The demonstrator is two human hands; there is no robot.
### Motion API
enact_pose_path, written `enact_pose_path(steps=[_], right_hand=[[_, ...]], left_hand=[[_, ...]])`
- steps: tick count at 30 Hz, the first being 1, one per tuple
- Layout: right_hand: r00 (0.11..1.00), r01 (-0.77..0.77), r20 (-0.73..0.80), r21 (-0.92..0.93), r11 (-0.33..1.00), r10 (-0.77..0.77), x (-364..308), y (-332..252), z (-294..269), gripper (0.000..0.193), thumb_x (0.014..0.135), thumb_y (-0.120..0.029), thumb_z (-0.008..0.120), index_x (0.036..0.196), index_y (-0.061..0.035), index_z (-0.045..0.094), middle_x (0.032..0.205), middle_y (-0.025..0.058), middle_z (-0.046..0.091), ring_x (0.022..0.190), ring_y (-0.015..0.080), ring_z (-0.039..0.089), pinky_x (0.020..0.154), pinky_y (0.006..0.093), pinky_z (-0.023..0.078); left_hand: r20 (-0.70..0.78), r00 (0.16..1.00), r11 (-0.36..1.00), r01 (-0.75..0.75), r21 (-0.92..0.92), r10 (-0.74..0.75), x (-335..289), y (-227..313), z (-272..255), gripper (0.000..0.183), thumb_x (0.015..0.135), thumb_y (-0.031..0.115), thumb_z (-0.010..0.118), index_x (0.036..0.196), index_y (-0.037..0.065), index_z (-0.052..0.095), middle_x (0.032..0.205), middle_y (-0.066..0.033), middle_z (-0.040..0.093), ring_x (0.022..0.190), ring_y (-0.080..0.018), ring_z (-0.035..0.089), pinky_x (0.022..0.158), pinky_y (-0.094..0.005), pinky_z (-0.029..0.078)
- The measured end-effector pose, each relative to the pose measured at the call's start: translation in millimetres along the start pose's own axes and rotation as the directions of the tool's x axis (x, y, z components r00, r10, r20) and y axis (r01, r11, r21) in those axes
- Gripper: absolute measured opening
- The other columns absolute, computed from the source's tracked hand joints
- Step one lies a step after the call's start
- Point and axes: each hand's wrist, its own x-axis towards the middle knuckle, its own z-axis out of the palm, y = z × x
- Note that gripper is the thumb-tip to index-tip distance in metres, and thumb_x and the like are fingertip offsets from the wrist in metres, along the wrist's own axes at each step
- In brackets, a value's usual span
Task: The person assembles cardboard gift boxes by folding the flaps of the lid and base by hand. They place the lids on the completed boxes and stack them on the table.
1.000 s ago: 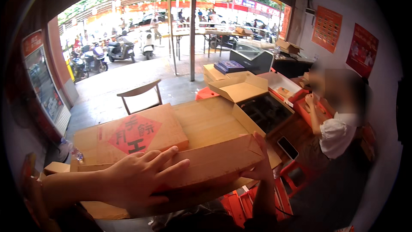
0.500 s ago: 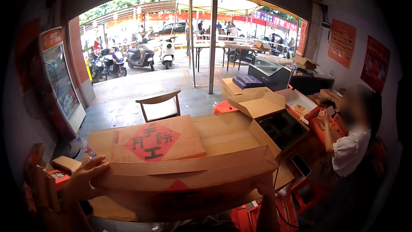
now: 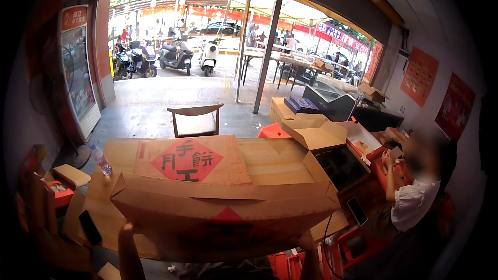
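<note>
A long brown cardboard box (image 3: 223, 208) with a red diamond and dark lettering on its front stands tilted at the near side of the table. My left hand (image 3: 126, 231) grips its lower left side, its fingers mostly hidden by the cardboard. At the lower right, my right hand (image 3: 305, 240) holds the box too, fingers partly out of sight. Just beyond it, a flat carton (image 3: 233, 163) with the same red diamond lies on the wooden table (image 3: 275, 158).
A water bottle (image 3: 101, 161) and a dark phone (image 3: 90, 227) are at the left. An opened carton (image 3: 317, 134) and another phone (image 3: 357, 211) are to the right, where a seated person (image 3: 417, 202) handles a small box. A wooden chair (image 3: 195, 122) stands beyond the table.
My left hand has gone from the box's upper left corner down to its lower left side. The box's front has tipped more into view. My right hand stays near its lower right.
</note>
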Motion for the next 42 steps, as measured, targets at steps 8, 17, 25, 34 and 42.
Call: enact_pose_path(steps=[8, 17, 25, 34, 42], right_hand=[[0.986, 0.125, -0.098, -0.085, 0.989, -0.133, 30.6, -16.5, 8.5, 0.063, 0.092, -0.034, 0.075, 0.141, 0.0023, 0.059, 0.132, 0.0105, 0.068, 0.122, 0.0228, 0.064, 0.105, 0.0390, 0.051], [0.999, -0.054, 0.034, 0.642, 0.765, 0.042, 144.3, -65.7, 21.1, 0.062, 0.102, -0.032, 0.058, 0.154, -0.0007, 0.047, 0.146, 0.0128, 0.061, 0.130, 0.0231, 0.063, 0.114, 0.0391, 0.048], [0.999, -0.025, -0.008, 0.727, 0.686, 0.045, 176.6, -32.4, 53.4, 0.062, 0.106, -0.041, 0.052, 0.154, -0.0014, 0.048, 0.148, 0.0127, 0.060, 0.133, 0.0249, 0.059, 0.113, 0.0411, 0.047], [0.721, 0.634, -0.395, 0.045, 0.772, -0.570, 158.9, -47.6, 80.3, 0.098, 0.098, -0.077, 0.053, 0.162, -0.0035, 0.039, 0.163, 0.0183, 0.042, 0.149, 0.0333, 0.044, 0.123, 0.0483, 0.035], [0.567, 0.362, -0.302, -0.744, 0.561, -0.766, 150.4, -53.4, 69.7, 0.069, 0.086, -0.046, 0.082, 0.140, -0.0097, 0.059, 0.158, 0.0226, 0.041, 0.148, 0.0454, 0.041, 0.121, 0.0609, 0.035]], left_hand=[[0.188, 0.950, 0.903, 0.157, 0.400, -0.248, -1.6, -45.4, -41.1, 0.079, 0.101, 0.047, 0.068, 0.162, 0.004, 0.041, 0.158, -0.0177, 0.051, 0.142, -0.0248, 0.050, 0.115, -0.0436, 0.046], [-0.157, 0.985, 0.867, -0.017, -0.498, -0.071, 111.6, -46.4, -44.4, 0.069, 0.112, 0.055, 0.039, 0.160, 0.005, 0.044, 0.150, -0.0120, 0.061, 0.140, -0.0260, 0.056, 0.120, -0.0464, 0.043], [-0.300, 0.945, 0.965, -0.191, -0.180, 0.131, 97.4, -105.9, -14.2, 0.068, 0.101, 0.016, 0.065, 0.160, 0.011, 0.032, 0.144, -0.0086, 0.058, 0.129, -0.0242, 0.062, 0.106, -0.0412, 0.054], [-0.504, 0.851, 0.984, -0.080, 0.157, 0.150, 86.3, -92.3, 27.6, 0.062, 0.094, -0.011, 0.062, 0.147, 0.005, 0.033, 0.136, -0.0123, 0.056, 0.124, -0.0218, 0.063, 0.091, -0.0322, 0.061], [-0.539, 0.828, 0.980, -0.059, 0.190, 0.154, 91.5, -77.5, 34.8, 0.075, 0.094, -0.014, 0.060, 0.156, 0.005, 0.024, 0.134, -0.0103, 0.051, 0.123, -0.0198, 0.062, 0.086, -0.0306, 0.062]])
